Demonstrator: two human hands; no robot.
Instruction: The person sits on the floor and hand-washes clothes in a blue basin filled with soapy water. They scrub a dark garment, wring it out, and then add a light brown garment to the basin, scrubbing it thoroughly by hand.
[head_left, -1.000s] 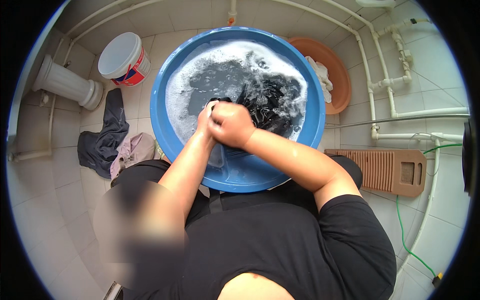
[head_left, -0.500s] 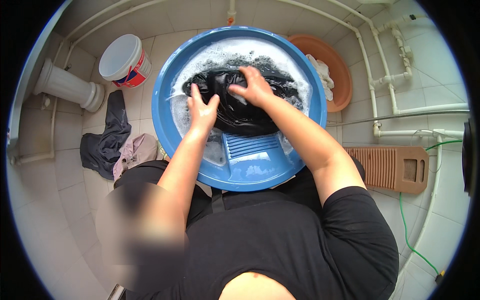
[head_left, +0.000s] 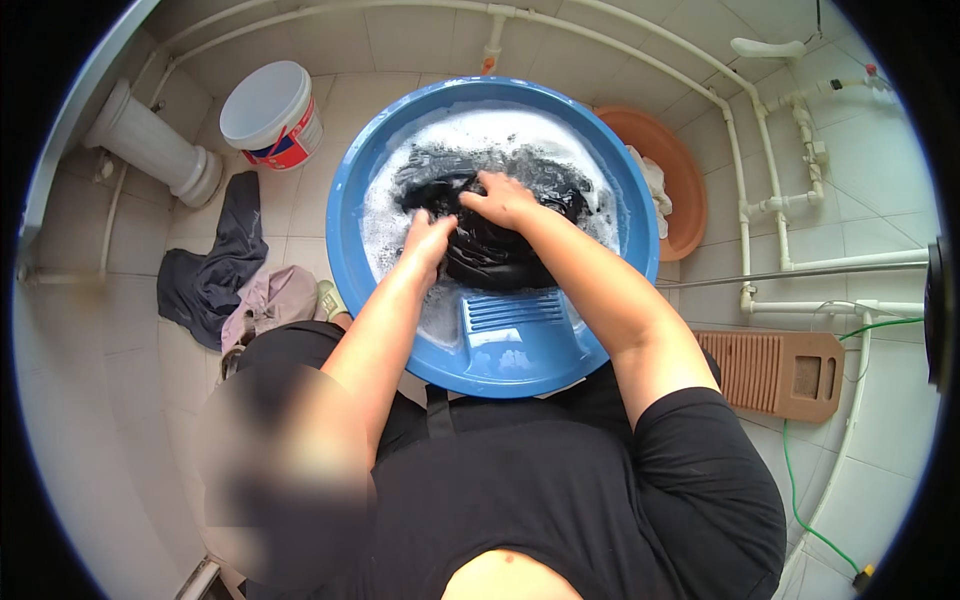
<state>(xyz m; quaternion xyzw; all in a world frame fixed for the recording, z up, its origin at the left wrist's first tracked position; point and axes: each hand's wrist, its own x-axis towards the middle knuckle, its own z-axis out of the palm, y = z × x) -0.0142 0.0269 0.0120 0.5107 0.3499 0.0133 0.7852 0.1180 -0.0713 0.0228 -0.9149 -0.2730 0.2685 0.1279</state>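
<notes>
A large blue washtub (head_left: 342,200) holds soapy water with white foam (head_left: 480,128). Wet black cloth (head_left: 500,262) lies bunched in the middle of it, partly under the suds. My left hand (head_left: 430,242) is at the near left side of the bunch, fingers closed on a fold. Slightly farther off, my right hand (head_left: 505,202) rests on top with its thumb and fingers bent around the cloth; its fingertips are partly sunk in it. On the tub's near side, a ribbed washboard panel (head_left: 515,312) slopes just below the cloth.
At left stand a white bucket (head_left: 268,105) and a white pedestal (head_left: 155,145). Dark clothing (head_left: 215,265) and a pink garment (head_left: 268,305) lie on the floor. An orange basin (head_left: 688,190) with white cloth sits behind the tub. A brown washboard (head_left: 765,372) and pipes are at right.
Both hands, spread over the cloth before, have drawn closer together and closed on it. The black bunch has become more compact. The whole view has shifted slightly.
</notes>
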